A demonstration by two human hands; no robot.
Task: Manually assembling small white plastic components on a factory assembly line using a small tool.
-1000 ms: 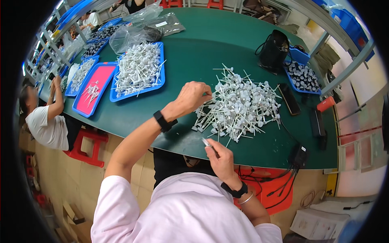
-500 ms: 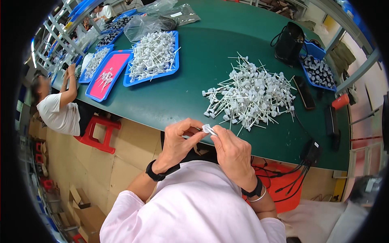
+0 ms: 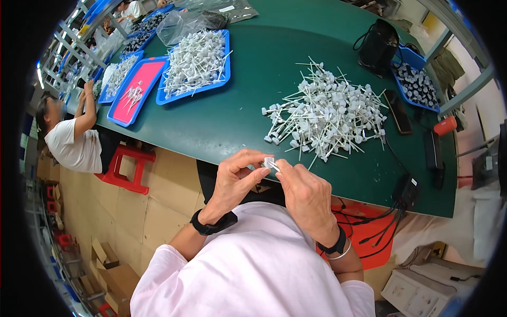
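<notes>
Between my hands, just over the front edge of the green table (image 3: 211, 140), is a small white plastic piece (image 3: 269, 161) with a blocky head and a thin stem. My left hand (image 3: 236, 178) pinches its head between thumb and forefinger. On the other side, my right hand (image 3: 307, 195) closes its fingertips around the stem. Beyond them lies a loose pile of similar white stemmed pieces (image 3: 330, 116), heads and stems pointing every way. Both wrists carry black bands.
Blue trays of white pieces (image 3: 195, 63) stand at left, beside a pink-lined tray (image 3: 127, 105). A phone (image 3: 397, 112), black bag (image 3: 378, 48) and another blue tray (image 3: 425, 107) lie right. Cables (image 3: 388, 227) hang off the near right edge. A co-worker (image 3: 74, 134) sits left.
The white piece has turned slightly between my fingertips, its head now more upright. My hands stay close together in nearly the same place, and the view has shifted a little.
</notes>
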